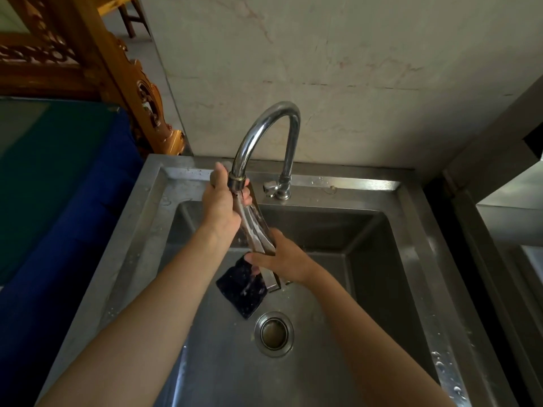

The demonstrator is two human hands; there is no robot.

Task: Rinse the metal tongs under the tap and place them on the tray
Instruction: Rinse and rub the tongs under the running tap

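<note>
The metal tongs (256,230) hang tilted over the steel sink (411,230), right under the spout of the curved chrome tap (266,127). Water runs down along them. My left hand (221,201) grips their upper end just below the spout. My right hand (282,261) is wrapped around their lower arms, whose tips stick out beneath it. No tray shows in this view.
A dark square sponge or cloth (242,287) lies on the sink floor below the tongs, beside the round drain (273,333). The tap handle (270,188) sits on the back rim. A blue and green surface (58,186) is left, carved wood (123,83) behind it.
</note>
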